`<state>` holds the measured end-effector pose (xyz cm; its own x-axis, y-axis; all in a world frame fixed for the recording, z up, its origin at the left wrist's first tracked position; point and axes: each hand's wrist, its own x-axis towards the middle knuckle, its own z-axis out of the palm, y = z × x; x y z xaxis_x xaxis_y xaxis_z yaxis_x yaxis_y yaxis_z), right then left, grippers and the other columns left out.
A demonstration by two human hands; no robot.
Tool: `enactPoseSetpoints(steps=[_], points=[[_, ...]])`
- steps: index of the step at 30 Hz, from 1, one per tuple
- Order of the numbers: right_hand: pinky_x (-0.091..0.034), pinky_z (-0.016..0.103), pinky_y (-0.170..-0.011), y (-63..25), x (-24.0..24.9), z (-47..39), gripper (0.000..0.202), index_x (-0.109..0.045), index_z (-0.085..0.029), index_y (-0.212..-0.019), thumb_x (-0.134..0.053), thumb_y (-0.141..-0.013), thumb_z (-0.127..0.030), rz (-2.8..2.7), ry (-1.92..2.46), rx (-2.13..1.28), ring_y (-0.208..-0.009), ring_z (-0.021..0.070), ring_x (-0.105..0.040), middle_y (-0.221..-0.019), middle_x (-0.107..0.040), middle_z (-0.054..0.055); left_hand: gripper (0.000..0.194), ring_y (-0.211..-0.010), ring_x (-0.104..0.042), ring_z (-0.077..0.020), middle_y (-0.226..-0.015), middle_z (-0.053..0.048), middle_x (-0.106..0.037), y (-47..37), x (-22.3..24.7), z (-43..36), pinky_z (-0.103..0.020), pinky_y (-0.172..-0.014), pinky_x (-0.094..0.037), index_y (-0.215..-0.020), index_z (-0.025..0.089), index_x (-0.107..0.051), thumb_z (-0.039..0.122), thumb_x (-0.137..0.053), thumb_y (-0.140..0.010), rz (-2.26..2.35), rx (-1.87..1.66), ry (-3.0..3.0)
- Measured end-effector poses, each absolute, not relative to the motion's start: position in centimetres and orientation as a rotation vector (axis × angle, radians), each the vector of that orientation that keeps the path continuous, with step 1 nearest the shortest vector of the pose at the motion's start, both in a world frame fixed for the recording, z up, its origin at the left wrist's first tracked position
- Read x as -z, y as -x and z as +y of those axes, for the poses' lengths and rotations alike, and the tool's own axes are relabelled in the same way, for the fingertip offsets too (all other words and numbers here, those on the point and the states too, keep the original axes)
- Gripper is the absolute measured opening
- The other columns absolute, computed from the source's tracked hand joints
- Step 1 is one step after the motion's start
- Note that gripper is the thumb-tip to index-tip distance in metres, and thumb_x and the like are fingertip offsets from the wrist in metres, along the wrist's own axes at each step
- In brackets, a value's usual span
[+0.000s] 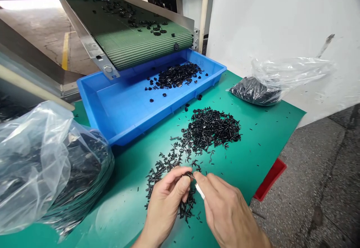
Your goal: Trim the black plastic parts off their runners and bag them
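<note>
The fingers of your left hand (168, 197) are pinching nearly together, thumb against forefinger, and are gripping a small black plastic piece (187, 174), its shape mostly hidden. Your right hand (227, 210) is curling closed around a slim white-handled tool (200, 191), whose thin tip is pointing at that piece, just beside your left fingertips; you cannot tell from here whether it is touching. Both hands are working above the near edge of a loose scatter of black branching plastic bits (161, 167) on the green table (126, 199). Beyond it, a denser heap of small black plastic parts (216, 130) is lying near a rectangular blue plastic tray (135, 128). More black parts are resting in the tray and on the green ribbed conveyor belt (146, 47) above it. Clear plastic bags of black pieces are sitting on both sides: a large one (50, 161) at left, a smaller one (254, 90) at far right.
</note>
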<state>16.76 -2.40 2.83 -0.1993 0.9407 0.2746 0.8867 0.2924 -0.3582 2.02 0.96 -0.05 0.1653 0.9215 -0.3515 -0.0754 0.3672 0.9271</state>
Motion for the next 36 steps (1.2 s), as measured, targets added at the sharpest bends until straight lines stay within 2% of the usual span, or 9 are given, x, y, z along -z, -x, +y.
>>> enactPoseSetpoints(steps=[6,11,18,26,29,32,36], points=[[-0.047,0.030,-0.050,-16.7,-2.5,-3.2,0.037,-0.055,-0.009,-0.120,-0.032,-0.090,-0.006,-2.180,1.622,-0.129,-0.062,0.0196,-0.063,-0.076,-0.063,0.007,0.025,-0.052,-0.044,-0.0100,-0.055,0.004,-0.052,-2.4,-0.4,0.8,-0.022,-0.054,-0.034,-0.095,0.019,-0.070,0.040,-0.068,-0.082,1.180,-0.895,-0.868],[-0.050,0.032,-0.057,-16.4,-2.4,-3.0,0.041,-0.056,-0.013,-0.120,-0.032,-0.087,-0.004,-2.069,1.603,-0.275,-0.070,0.0207,-0.064,-0.081,-0.063,0.007,0.023,-0.051,-0.041,-0.0071,-0.064,0.002,-0.056,-2.6,-0.2,1.1,-0.020,-0.051,-0.032,-0.090,0.018,-0.067,0.039,-0.070,-0.081,1.089,-0.988,-0.673],[-0.048,0.034,-0.056,-16.3,-2.5,-2.4,0.036,-0.061,-0.011,-0.113,-0.032,-0.092,-0.007,-2.060,1.591,-0.200,-0.066,0.0217,-0.061,-0.076,-0.062,0.007,0.024,-0.049,-0.041,-0.0085,-0.052,0.005,-0.050,-2.3,0.4,1.0,-0.020,-0.049,-0.031,-0.090,0.018,-0.068,0.039,-0.072,-0.078,1.137,-0.947,-0.801],[-0.043,0.032,-0.058,-16.1,-2.1,-2.2,0.032,-0.062,-0.012,-0.110,-0.033,-0.094,-0.010,-2.093,1.621,-0.101,-0.064,0.0200,-0.059,-0.072,-0.061,0.006,0.019,-0.048,-0.045,-0.0102,-0.069,0.002,-0.059,-2.3,-0.3,1.2,-0.024,-0.048,-0.037,-0.088,0.021,-0.070,0.038,-0.070,-0.078,1.240,-0.928,-1.003],[-0.040,0.030,-0.059,-16.0,-1.9,-2.1,0.030,-0.061,-0.013,-0.108,-0.035,-0.093,-0.009,-2.072,1.641,-0.102,-0.065,0.0192,-0.058,-0.073,-0.062,0.005,0.015,-0.061,-0.055,-0.0150,-0.079,-0.001,-0.063,-1.9,-0.6,1.4,-0.026,-0.058,-0.043,-0.089,0.023,-0.072,0.035,-0.067,-0.081,1.265,-0.908,-1.174],[-0.037,0.027,-0.056,-16.3,-2.0,-1.5,0.028,-0.061,-0.018,-0.094,-0.038,-0.088,-0.005,-2.034,1.670,-0.412,-0.062,0.0165,-0.057,-0.071,-0.062,0.002,0.015,-0.082,-0.059,-0.0211,-0.089,-0.004,-0.066,-1.5,-0.8,1.7,-0.030,-0.073,-0.044,-0.093,0.025,-0.072,0.032,-0.062,-0.086,1.255,-0.864,-1.352],[-0.034,0.022,-0.053,-17.6,-2.2,0.2,0.027,-0.055,-0.021,-0.073,-0.039,-0.082,-0.001,-1.902,1.665,-1.054,-0.055,0.0110,-0.050,-0.058,-0.055,-0.006,0.019,-0.083,-0.057,-0.0231,-0.086,-0.004,-0.065,-1.1,-0.8,2.1,-0.030,-0.073,-0.042,-0.098,0.025,-0.070,0.036,-0.057,-0.088,1.267,-0.763,-1.374]])
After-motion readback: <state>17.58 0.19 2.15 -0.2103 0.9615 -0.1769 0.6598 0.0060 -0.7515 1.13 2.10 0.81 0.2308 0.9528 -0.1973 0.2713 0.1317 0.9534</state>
